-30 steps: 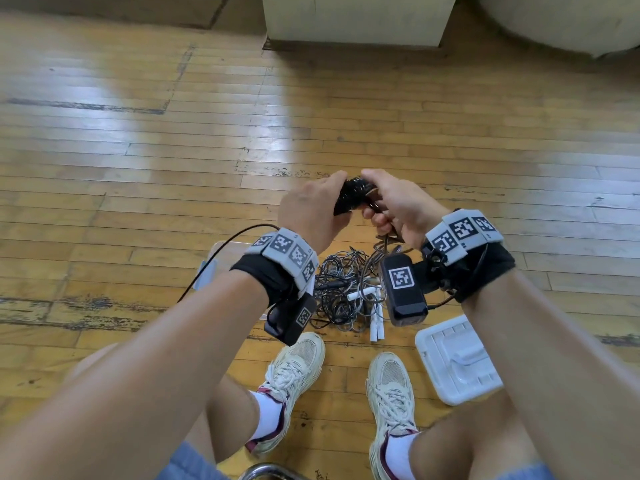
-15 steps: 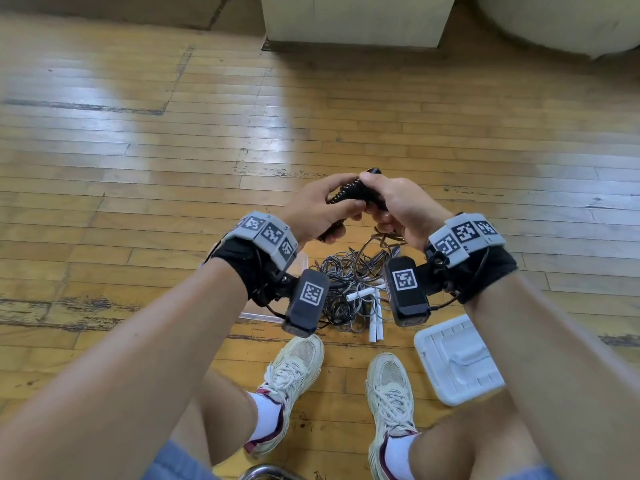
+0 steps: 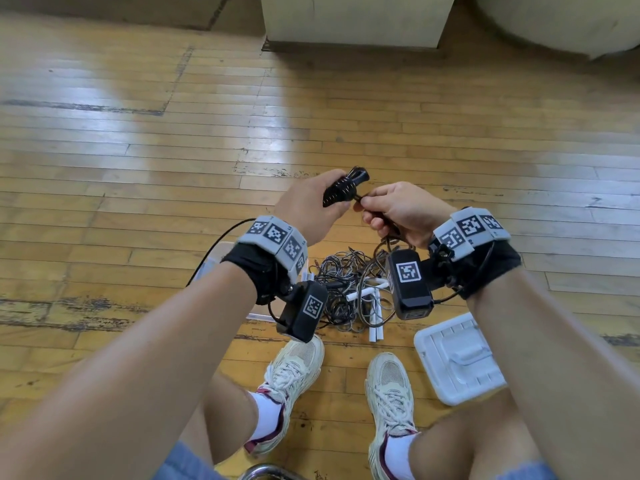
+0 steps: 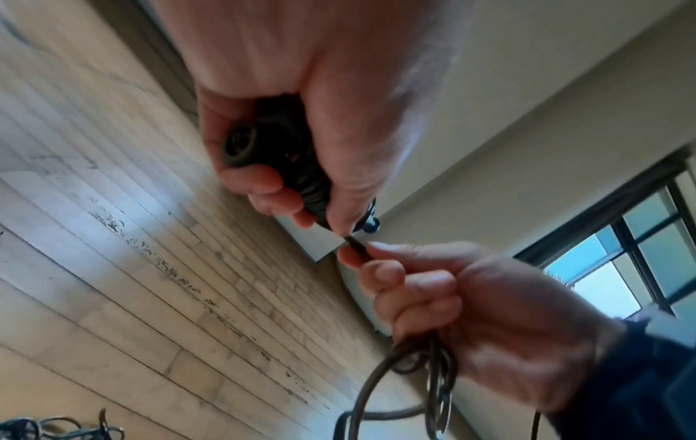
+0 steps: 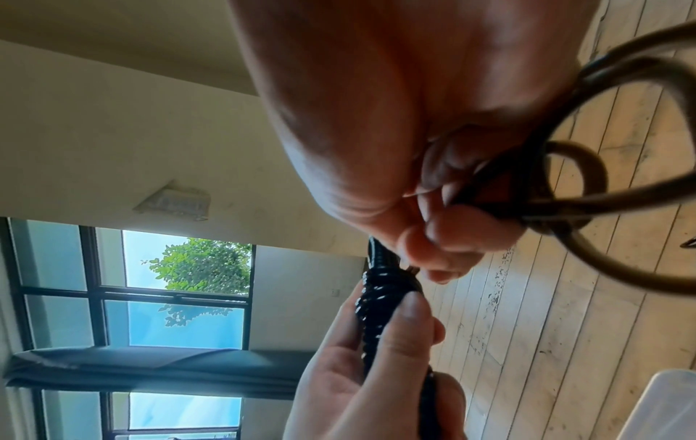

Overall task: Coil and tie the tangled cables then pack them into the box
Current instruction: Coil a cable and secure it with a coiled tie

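Hands (image 3: 356,211) grip black coiled cable (image 3: 341,190), right pinching its end.

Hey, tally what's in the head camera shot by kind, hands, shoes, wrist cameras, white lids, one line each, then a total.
Hands: 2 (left hand, right hand)
Shoes: 2
Wrist cameras: 2
White lids: 1
Total: 7

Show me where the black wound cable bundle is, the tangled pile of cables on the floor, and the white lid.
black wound cable bundle (image 3: 341,191), head view, on its wrapped middle.
tangled cable pile (image 3: 341,289), head view, on the dark wires at its centre.
white lid (image 3: 460,358), head view, on its ribbed top face.
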`<move>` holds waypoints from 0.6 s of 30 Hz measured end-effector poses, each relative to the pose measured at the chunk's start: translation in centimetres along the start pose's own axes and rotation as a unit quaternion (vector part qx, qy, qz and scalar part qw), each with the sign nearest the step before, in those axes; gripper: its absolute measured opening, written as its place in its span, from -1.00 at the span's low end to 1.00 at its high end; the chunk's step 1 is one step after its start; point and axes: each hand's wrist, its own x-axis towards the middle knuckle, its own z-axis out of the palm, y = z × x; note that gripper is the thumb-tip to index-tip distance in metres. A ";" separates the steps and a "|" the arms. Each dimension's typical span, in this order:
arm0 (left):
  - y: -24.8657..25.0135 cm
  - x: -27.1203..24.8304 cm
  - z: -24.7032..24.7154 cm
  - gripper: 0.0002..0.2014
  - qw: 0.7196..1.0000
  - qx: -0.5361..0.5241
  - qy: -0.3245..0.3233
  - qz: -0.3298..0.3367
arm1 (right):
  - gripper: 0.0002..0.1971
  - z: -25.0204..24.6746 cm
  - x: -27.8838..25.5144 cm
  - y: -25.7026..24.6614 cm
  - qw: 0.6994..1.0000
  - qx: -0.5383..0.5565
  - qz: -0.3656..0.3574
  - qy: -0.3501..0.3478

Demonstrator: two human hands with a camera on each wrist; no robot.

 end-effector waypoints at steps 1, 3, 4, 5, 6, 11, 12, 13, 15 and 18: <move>0.1 -0.1 0.2 -0.58 0.999 0.048 0.010 0.004 | -0.80 0.0 0.0 0.0 1.000 -0.001 -0.002 0.005; 0.1 -0.4 1.0 -0.56 0.990 0.139 0.016 0.020 | -0.79 0.2 0.2 0.1 1.000 -0.003 -0.008 0.016; 0.2 -0.6 1.5 -0.55 0.986 0.165 0.011 0.029 | -0.80 0.2 0.2 0.3 1.000 -0.001 -0.008 0.022; 0.2 -0.7 1.9 -0.53 0.983 0.178 0.005 0.036 | -0.80 0.4 0.3 0.4 1.000 0.002 -0.007 0.028; 0.4 -0.9 2.3 -0.50 0.983 0.182 -0.003 0.037 | -0.80 0.5 0.3 0.5 0.999 0.005 -0.008 0.037; 0.7 -0.5 2.3 -0.46 0.991 0.113 -0.055 0.042 | -0.73 0.6 0.8 0.8 0.995 0.001 -0.021 0.102; 0.7 -0.4 1.8 -0.47 0.995 0.069 -0.062 0.045 | -0.74 0.5 0.8 0.9 0.994 -0.004 -0.027 0.108; 0.7 -0.3 1.2 -0.46 0.997 0.010 -0.064 0.041 | -0.76 0.4 0.8 0.9 0.994 -0.007 -0.034 0.105; 0.7 -0.2 0.4 -0.39 0.989 -0.128 -0.072 0.004 | -0.78 0.0 0.7 0.8 0.996 -0.010 -0.052 0.076; 0.8 -0.3 0.1 -0.39 0.953 -0.272 -0.119 -0.067 | -0.81 -0.1 0.4 0.7 0.997 -0.006 -0.073 0.032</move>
